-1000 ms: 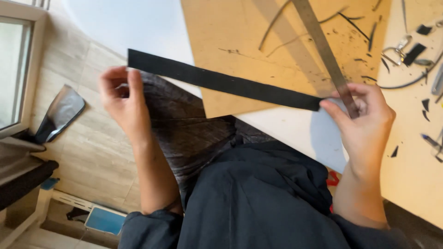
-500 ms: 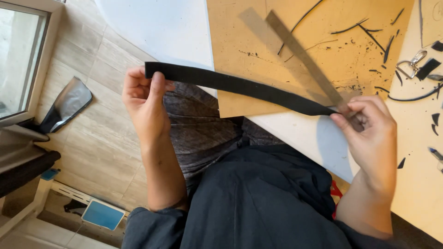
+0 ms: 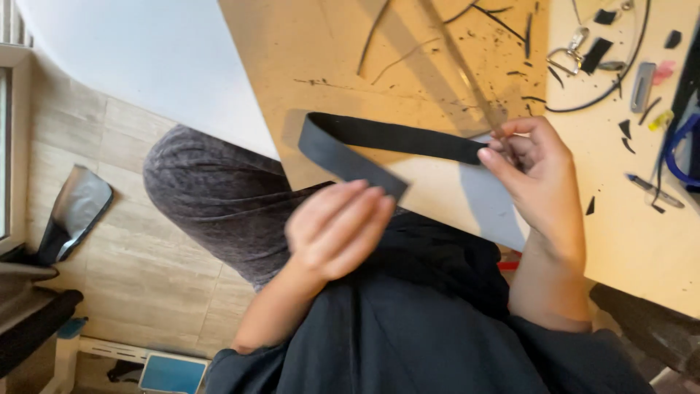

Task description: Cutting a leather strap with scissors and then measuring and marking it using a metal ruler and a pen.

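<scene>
A: What do the two hands hold at this moment?

B: Both hold one long flat black strap of fabric or leather (image 3: 379, 142). The right hand (image 3: 536, 175) pinches one end between thumb and fingertips, above the brown cardboard sheet (image 3: 350, 51) that lies on the pale tabletop (image 3: 627, 219). The left hand (image 3: 339, 226) has its fingers pressed together around the other end, just below the sheet's edge, over the lap.

A: Is the strap straight?

B: No. It is bent into a loop: from the right hand it runs to the left, turns back sharply, and comes down to the left hand. I judge that the folding is about half done; the two ends are near each other but apart, not yet laid one on the other.

A: How many things do you count?

B: One strap in the hands, one cardboard sheet, one metal ruler (image 3: 456, 66) lying slanted on it. Further right there is one metal clasp (image 3: 569, 52) and one thin black cord (image 3: 620, 66). The small black offcuts (image 3: 627, 130) are many; I cannot count them exactly.
</scene>
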